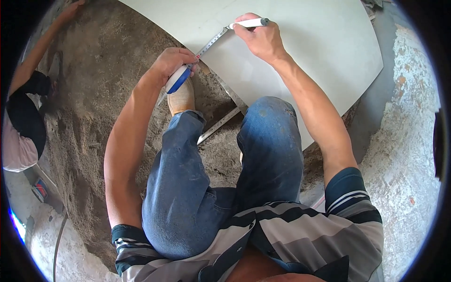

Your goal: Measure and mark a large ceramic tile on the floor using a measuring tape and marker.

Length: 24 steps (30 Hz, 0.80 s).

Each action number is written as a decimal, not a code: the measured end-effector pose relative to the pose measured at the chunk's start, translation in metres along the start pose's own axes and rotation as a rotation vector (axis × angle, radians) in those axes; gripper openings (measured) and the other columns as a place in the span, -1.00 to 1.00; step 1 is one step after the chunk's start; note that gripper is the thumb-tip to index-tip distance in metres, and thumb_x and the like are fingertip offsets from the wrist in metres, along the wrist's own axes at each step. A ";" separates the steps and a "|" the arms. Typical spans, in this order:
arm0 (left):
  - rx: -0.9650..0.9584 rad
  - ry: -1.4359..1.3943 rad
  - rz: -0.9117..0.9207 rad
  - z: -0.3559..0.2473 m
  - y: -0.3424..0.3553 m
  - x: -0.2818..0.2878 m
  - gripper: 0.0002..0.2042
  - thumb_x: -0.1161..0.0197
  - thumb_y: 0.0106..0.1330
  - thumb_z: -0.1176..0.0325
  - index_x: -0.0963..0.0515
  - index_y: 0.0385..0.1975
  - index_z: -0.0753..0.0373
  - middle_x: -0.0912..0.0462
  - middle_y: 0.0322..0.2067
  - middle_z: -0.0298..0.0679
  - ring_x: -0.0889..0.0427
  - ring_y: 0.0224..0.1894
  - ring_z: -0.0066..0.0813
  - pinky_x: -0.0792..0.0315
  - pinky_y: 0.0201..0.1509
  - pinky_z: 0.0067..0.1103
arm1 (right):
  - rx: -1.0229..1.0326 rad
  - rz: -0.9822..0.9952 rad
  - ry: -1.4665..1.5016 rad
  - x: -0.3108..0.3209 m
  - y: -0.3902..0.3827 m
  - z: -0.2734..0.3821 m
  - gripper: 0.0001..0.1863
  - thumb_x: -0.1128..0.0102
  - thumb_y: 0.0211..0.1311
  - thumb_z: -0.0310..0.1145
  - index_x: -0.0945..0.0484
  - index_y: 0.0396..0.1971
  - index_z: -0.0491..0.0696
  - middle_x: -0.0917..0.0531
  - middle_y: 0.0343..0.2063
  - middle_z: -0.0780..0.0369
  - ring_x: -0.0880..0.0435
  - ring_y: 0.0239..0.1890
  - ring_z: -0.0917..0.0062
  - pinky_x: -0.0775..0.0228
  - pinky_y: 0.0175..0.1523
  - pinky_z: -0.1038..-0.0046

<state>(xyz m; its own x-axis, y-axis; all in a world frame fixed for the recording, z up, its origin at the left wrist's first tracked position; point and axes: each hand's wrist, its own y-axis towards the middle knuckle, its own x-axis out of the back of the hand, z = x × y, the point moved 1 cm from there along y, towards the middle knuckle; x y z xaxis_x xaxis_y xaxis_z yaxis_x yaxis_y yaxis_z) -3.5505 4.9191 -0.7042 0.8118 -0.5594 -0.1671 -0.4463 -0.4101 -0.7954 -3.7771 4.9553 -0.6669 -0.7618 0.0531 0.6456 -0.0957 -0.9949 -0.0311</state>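
Observation:
A white and blue tape measure (177,81) is in the grip of my left hand (173,63), at the left edge of a large pale tile (300,66). Its metal blade (212,43) runs out over the tile, up and to the right. At the blade's far end, my right hand (263,40) is closed around a white marker (249,23) with a dark grey end. The marker's left end meets the blade tip. Fingers of my right hand are partly hidden behind the marker.
A metal square (220,124) lies below the tile's edge, between my knees. Brown sandy mortar (94,84) spreads over the left side. Another person (26,108) crouches at the far left, one arm stretched upward. A rough, paint-flaked surface (404,117) is at the right.

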 end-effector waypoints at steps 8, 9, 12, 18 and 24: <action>0.041 0.006 -0.014 0.003 -0.002 -0.011 -0.92 -0.12 0.07 0.52 -0.46 -0.49 0.41 -0.51 -0.60 -0.20 -0.51 -0.60 -0.54 -0.45 -0.54 -0.66 | 0.010 0.020 -0.016 0.005 -0.015 -0.005 -0.76 -0.08 0.02 -0.20 -0.51 -0.42 -0.07 -0.54 -0.67 0.29 -0.51 -0.60 0.60 -0.33 -0.45 0.57; 0.042 0.010 -0.017 0.004 -0.002 -0.011 -0.92 -0.12 0.07 0.52 -0.46 -0.49 0.41 -0.51 -0.60 -0.20 -0.51 -0.60 -0.54 -0.45 -0.54 -0.66 | 0.010 0.018 -0.012 0.006 -0.016 -0.006 -0.76 -0.08 0.02 -0.20 -0.51 -0.42 -0.07 -0.54 -0.67 0.29 -0.51 -0.60 0.60 -0.33 -0.45 0.57; 0.037 0.074 -0.026 0.005 -0.002 -0.019 -0.91 -0.13 0.07 0.51 -0.47 -0.49 0.41 -0.51 -0.61 -0.20 -0.51 -0.60 -0.54 -0.45 -0.55 -0.66 | 0.035 0.000 -0.051 0.007 -0.021 -0.010 -0.76 -0.08 0.02 -0.20 -0.51 -0.43 -0.07 -0.55 -0.67 0.29 -0.51 -0.60 0.59 -0.34 -0.44 0.57; 0.058 0.073 0.008 0.022 -0.002 -0.033 -0.91 -0.14 0.06 0.48 -0.48 -0.51 0.39 -0.51 -0.64 -0.22 -0.50 -0.62 -0.53 -0.43 -0.55 -0.68 | -0.035 0.006 0.011 0.015 -0.037 -0.010 -0.76 -0.08 0.01 -0.21 -0.51 -0.42 -0.07 -0.55 -0.66 0.28 -0.52 -0.59 0.58 -0.34 -0.44 0.57; 0.020 -0.029 -0.008 0.023 -0.005 -0.037 -0.91 -0.14 0.07 0.49 -0.48 -0.51 0.41 -0.51 -0.64 -0.21 -0.50 -0.61 -0.52 -0.43 -0.52 -0.67 | 0.125 -0.023 -0.093 0.015 -0.035 -0.021 -0.77 -0.07 0.01 -0.22 -0.51 -0.43 -0.07 -0.54 -0.67 0.28 -0.51 -0.61 0.58 -0.33 -0.47 0.59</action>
<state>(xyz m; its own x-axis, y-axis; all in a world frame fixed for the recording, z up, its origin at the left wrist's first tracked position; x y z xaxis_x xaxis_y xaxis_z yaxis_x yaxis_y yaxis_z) -3.5692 4.9584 -0.7075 0.8260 -0.5350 -0.1774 -0.4327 -0.4000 -0.8079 -3.7987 4.9926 -0.6716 -0.6971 0.0738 0.7132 -0.0277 -0.9967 0.0761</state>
